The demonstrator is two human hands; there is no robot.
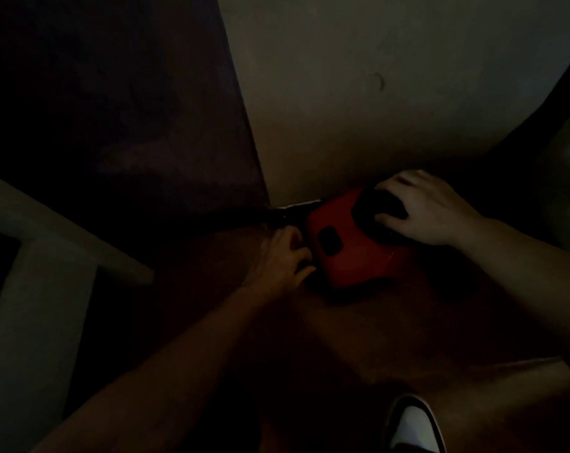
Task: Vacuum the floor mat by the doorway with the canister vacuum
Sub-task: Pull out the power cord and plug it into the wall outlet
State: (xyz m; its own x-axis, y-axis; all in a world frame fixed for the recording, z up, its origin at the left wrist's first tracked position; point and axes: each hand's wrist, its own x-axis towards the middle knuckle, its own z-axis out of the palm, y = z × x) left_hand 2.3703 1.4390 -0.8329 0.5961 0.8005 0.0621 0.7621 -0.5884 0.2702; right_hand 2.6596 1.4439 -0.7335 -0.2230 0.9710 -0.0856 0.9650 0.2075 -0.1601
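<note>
The scene is very dark. A red canister vacuum (345, 250) sits on the floor against the base of a pale wall. My right hand (421, 207) grips the black handle (378, 207) on top of the canister, fingers curled over it. My left hand (283, 256) touches the canister's left end, its fingers curled there; what they hold is hidden in shadow. A dark hose or nozzle (287, 212) runs left from the canister along the wall's foot. No floor mat can be made out.
A pale wall (391, 93) fills the upper right and a dark panel (130, 109) the upper left. A light-coloured frame (48, 256) stands at the left. A white shoe (411, 426) shows at the bottom edge. The reddish-brown floor (375, 338) lies below the canister.
</note>
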